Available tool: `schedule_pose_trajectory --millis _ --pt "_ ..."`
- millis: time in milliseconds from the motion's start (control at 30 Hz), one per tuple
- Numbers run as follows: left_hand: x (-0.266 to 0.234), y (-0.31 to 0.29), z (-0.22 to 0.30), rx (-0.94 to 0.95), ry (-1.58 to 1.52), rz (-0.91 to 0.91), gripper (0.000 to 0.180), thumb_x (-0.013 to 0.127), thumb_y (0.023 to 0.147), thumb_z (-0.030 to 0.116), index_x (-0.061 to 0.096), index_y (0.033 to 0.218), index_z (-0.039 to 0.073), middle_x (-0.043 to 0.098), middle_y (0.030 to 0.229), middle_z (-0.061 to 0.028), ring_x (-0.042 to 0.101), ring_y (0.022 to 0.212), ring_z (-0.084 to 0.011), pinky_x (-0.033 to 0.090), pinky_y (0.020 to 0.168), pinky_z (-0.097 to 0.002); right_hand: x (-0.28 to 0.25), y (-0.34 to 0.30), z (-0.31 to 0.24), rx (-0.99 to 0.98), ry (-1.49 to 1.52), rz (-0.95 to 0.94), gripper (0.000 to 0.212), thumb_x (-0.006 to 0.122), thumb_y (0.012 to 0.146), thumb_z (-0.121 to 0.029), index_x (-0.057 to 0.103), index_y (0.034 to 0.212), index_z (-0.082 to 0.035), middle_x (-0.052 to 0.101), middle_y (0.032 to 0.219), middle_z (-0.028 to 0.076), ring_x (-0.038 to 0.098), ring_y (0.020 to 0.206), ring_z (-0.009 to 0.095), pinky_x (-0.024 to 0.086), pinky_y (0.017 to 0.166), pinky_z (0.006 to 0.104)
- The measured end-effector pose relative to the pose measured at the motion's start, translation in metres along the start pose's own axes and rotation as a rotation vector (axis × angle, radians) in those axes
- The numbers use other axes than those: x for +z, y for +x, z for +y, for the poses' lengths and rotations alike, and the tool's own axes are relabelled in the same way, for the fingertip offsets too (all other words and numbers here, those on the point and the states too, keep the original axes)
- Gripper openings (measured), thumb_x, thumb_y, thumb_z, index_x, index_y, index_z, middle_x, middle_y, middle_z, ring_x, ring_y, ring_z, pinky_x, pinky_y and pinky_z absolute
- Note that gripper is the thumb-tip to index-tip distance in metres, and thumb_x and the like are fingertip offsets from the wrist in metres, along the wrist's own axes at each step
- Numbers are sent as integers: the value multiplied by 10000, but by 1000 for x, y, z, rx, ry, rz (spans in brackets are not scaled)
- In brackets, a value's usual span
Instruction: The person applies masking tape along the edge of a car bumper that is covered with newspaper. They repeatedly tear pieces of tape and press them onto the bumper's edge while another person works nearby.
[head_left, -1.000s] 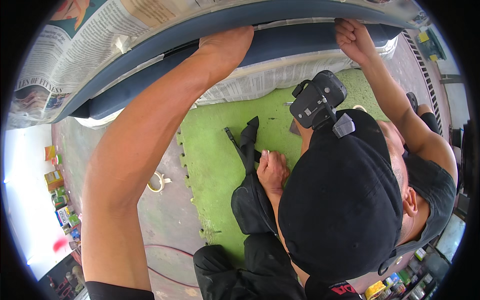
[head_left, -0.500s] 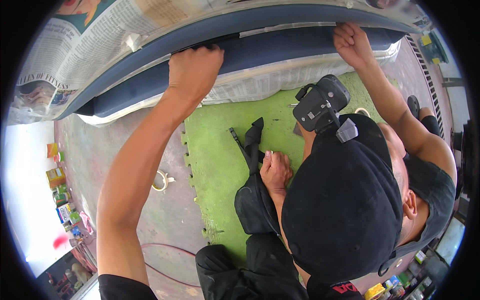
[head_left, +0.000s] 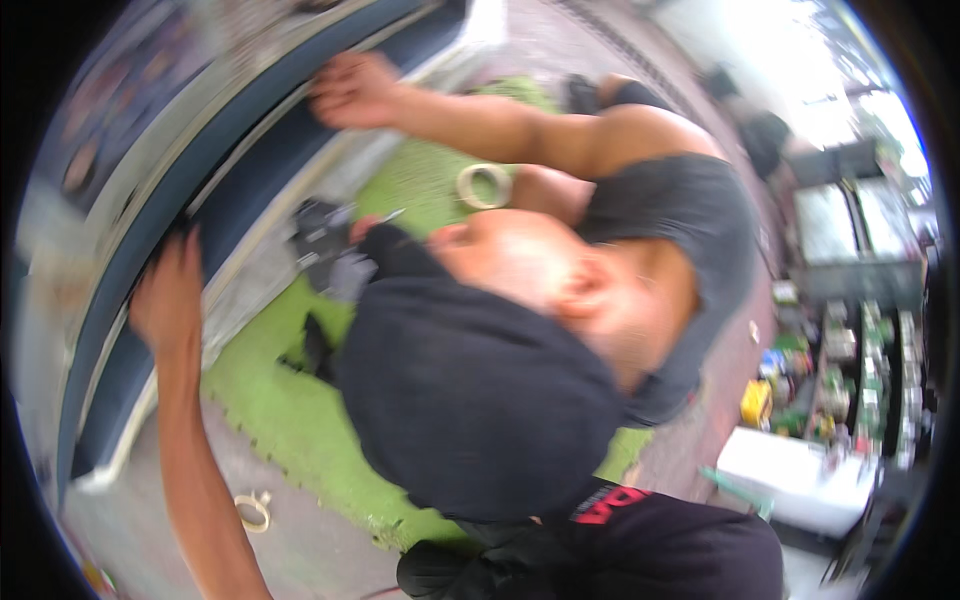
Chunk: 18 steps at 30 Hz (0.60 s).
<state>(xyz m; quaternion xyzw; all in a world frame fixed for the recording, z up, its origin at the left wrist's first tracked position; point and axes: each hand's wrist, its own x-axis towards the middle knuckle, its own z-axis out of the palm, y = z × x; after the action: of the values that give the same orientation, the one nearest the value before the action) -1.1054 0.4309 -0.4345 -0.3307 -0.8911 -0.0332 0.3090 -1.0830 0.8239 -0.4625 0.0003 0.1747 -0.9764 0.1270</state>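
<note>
Two long dark blue-grey bands of a panel (head_left: 262,172) run slantwise on the left, with a narrow gap between them. My left hand (head_left: 172,295) reaches up to that gap, its fingertips at a dark strip there. Motion blurs its fingers, so their grip is unclear. My right hand is hidden behind a co-worker's black cap (head_left: 480,400); only my dark right sleeve (head_left: 650,530) shows. Farther along the same panel, the co-worker's hand (head_left: 352,92) rests with curled fingers at the gap.
Leaning close in front of me, the co-worker wears a head-mounted device (head_left: 325,245). A green foam mat (head_left: 270,390) covers part of the floor, with a black bag's strap (head_left: 318,345) on it. Tape rolls lie on the floor (head_left: 265,512) and mat (head_left: 467,188). Shelves (head_left: 860,370) stand right.
My view has swung right, so the panel now slants at the left. My right hand, seen before by the black bag, is now hidden behind the cap. My left hand stays at the gap.
</note>
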Motion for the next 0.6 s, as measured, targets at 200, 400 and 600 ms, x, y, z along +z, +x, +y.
schedule_pose_trajectory --millis 200,400,600 --pt "-135 -239 33 -306 -232 -392 256 672 1126 288 706 996 70 719 780 -145 700 653 -379 517 563 -486 25 -7 -22 0 19 -43 276 597 1080 -143 520 816 -169 427 709 -83 374 561 62 317 547 255" --pt "-330 -508 131 -992 -320 -851 321 662 1107 310 763 1113 5 735 830 -235 690 713 -427 521 643 -528 17 -13 -36 73 71 -1 293 601 1018 -104 483 754 -153 441 712 -39 397 571 112 347 576 303" --pt "-449 -625 194 -1617 -518 -899 456 639 1094 309 754 1119 -132 786 976 -310 769 885 -391 577 797 -504 61 -130 297 -46 -1830 605 185 517 1108 -190 628 1173 -57 625 1142 188 574 1063 348 474 930 444"
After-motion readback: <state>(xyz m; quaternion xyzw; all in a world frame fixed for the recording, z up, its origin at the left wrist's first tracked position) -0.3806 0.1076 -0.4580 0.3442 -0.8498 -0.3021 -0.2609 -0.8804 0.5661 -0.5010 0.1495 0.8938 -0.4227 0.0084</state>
